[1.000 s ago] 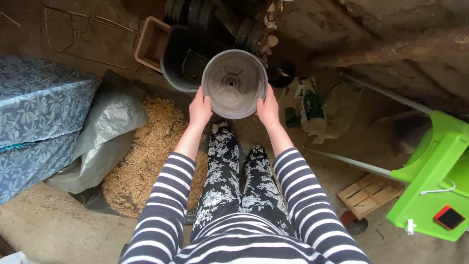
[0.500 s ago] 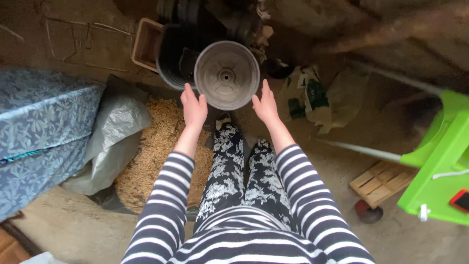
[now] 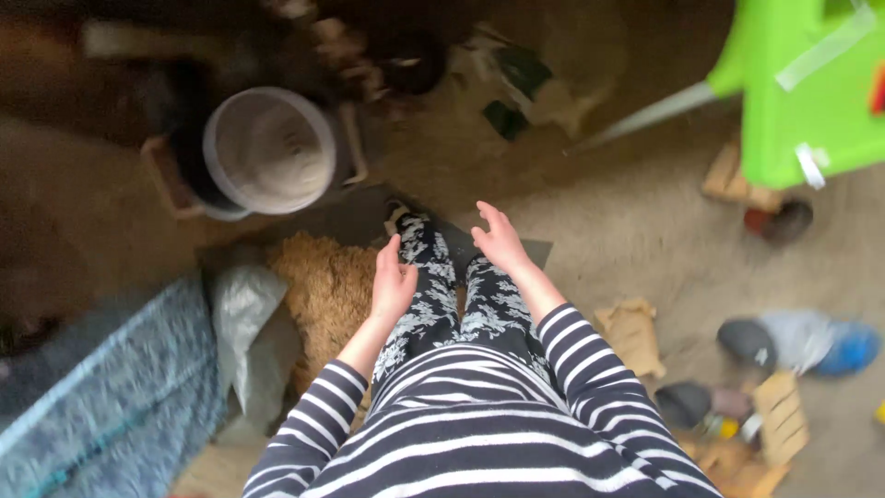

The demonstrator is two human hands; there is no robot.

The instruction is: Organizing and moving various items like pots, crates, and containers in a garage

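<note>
Both my hands are empty with fingers apart, held over my patterned trousers. My left hand point(image 3: 395, 279) hovers beside a pile of sawdust point(image 3: 324, 288). My right hand point(image 3: 501, 239) is raised palm inward above my right knee. A round grey plastic pot point(image 3: 269, 150) rests on the stack of dark pots at the upper left, well away from both hands. The whole view is blurred by motion.
A blue patterned cover point(image 3: 111, 406) and a grey plastic sheet point(image 3: 244, 323) lie at the left. A bright green plastic stand point(image 3: 811, 92) is at the upper right. Small wooden pallets point(image 3: 779, 415), paper bags point(image 3: 631, 332) and small tools litter the floor at the right.
My hands let go of the grey pot, which now sits on the dark pots. Both hands drew back toward my body, and my head turned to the right.
</note>
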